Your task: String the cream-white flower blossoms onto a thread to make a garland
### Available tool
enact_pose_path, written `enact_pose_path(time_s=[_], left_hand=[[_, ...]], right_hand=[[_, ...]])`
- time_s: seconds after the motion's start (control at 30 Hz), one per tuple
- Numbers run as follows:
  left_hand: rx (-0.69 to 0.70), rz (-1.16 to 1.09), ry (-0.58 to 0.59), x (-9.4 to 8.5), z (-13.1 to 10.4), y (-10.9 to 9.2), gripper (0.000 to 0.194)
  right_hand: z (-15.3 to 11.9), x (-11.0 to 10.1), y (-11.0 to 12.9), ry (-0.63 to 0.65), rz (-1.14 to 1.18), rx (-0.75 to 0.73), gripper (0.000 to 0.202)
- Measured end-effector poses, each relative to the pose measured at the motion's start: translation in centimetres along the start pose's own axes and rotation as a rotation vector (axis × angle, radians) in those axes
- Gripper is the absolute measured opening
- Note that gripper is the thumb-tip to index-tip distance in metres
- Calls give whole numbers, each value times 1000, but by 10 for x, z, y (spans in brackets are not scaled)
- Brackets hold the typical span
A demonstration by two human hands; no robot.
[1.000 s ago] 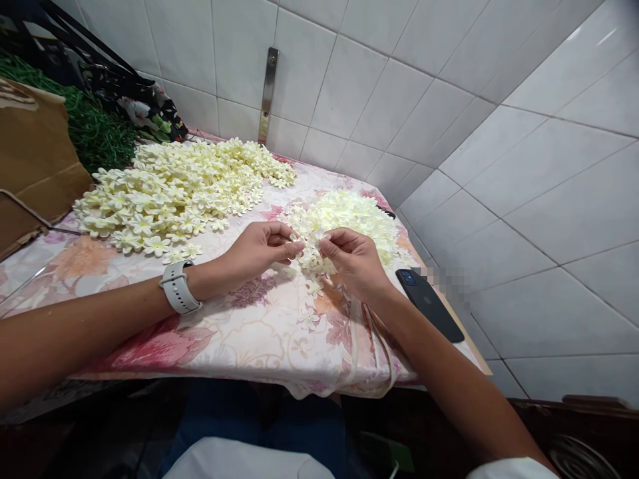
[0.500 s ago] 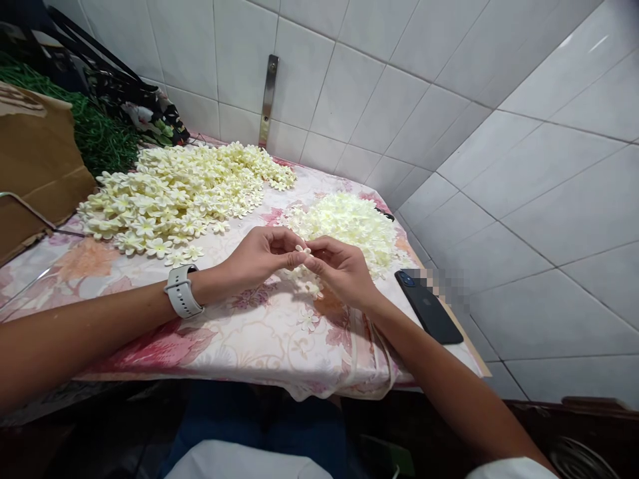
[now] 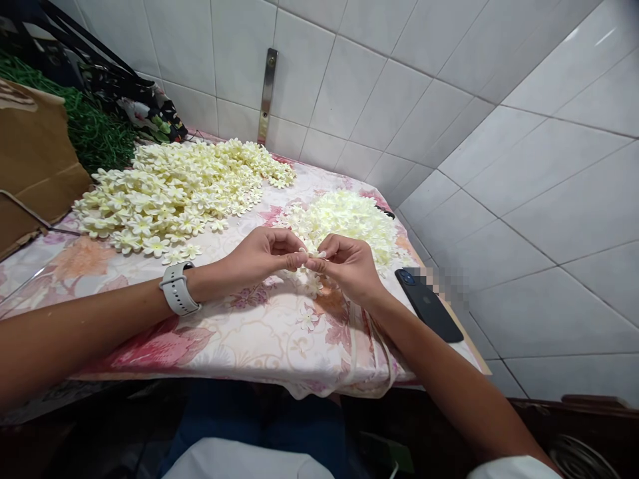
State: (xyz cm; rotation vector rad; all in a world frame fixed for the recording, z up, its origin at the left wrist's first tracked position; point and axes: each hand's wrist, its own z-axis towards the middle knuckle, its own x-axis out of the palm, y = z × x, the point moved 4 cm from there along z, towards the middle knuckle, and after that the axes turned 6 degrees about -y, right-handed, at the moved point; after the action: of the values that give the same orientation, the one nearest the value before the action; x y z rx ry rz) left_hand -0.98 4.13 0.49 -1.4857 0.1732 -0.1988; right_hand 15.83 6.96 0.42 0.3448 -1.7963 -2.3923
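Observation:
My left hand and my right hand meet fingertip to fingertip above the table, pinching one small cream artificial flower between them. Just behind my hands lies a smaller heap of cream flowers. A much larger heap of the same flowers spreads over the table's far left. A few loose flowers lie on the floral tablecloth below my hands. A white watch is on my left wrist.
A dark phone lies at the table's right edge beside my right wrist. Brown cardboard, green strands and a dark patterned bag stand at the far left. White tiled walls close the back and right.
My hands came together from slightly apart, and both now pinch the same flower. The right hand lifted a little from the small heap.

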Motion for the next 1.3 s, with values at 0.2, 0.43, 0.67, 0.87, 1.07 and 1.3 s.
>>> enact_pose_path(time_s=[0.2, 0.43, 0.67, 0.87, 1.07, 1.3], left_hand=[[-26, -61, -141, -8, 3, 4, 38], [-5, -55, -131, -6, 4, 3, 40], [-2, -34, -58, -1, 0, -1, 39], [30, -77, -42, -1, 1, -1, 35], [-2, -73, 17, 1, 1, 1, 34], [-28, -74, -50, -4, 1, 3, 36]], right_hand=[[6, -7, 2, -69, 1, 15, 44], [8, -19, 3, -242, -123, -56, 51], [-3, -6, 11, -60, -227, -247, 48], [-4, 1, 12, 109, -190, -282, 24], [-3, 1, 8, 78, -46, -192, 31], [-1, -2, 9, -26, 92, -69, 42]])
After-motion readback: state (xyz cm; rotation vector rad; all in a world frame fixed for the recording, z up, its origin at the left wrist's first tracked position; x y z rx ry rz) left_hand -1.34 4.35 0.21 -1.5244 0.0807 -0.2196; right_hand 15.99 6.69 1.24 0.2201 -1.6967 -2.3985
